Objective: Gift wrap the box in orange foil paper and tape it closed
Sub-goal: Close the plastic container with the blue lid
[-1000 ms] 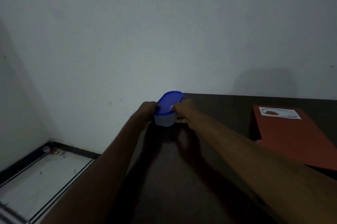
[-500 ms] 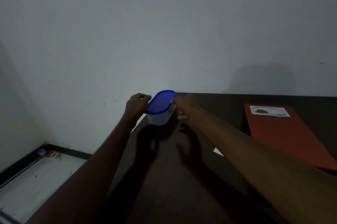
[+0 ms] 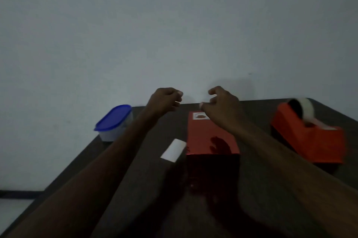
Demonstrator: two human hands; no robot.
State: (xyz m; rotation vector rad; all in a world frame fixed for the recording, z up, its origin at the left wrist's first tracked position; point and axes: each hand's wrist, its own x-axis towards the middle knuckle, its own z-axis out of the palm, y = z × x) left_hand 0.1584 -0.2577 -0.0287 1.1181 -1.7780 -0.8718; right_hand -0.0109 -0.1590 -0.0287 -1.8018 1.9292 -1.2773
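Observation:
An orange foil-covered box (image 3: 209, 137) with a small white label at its far end lies in the middle of the dark table (image 3: 147, 189). My left hand (image 3: 164, 101) hovers above the table's far edge, just left of the box, fingers curled with nothing in them. My right hand (image 3: 222, 105) hangs over the box's far end, fingers apart and empty. An orange tape dispenser (image 3: 308, 135) with a roll of clear tape stands to the right.
A clear plastic container with a blue lid (image 3: 114, 123) sits at the table's far left corner. A small white slip (image 3: 173, 150) lies left of the box. A pale wall rises right behind the table. Floor shows at the lower left.
Both hands let go of the blue-lidded container and moved right, over the orange box. The view swung right, so the tape dispenser now shows.

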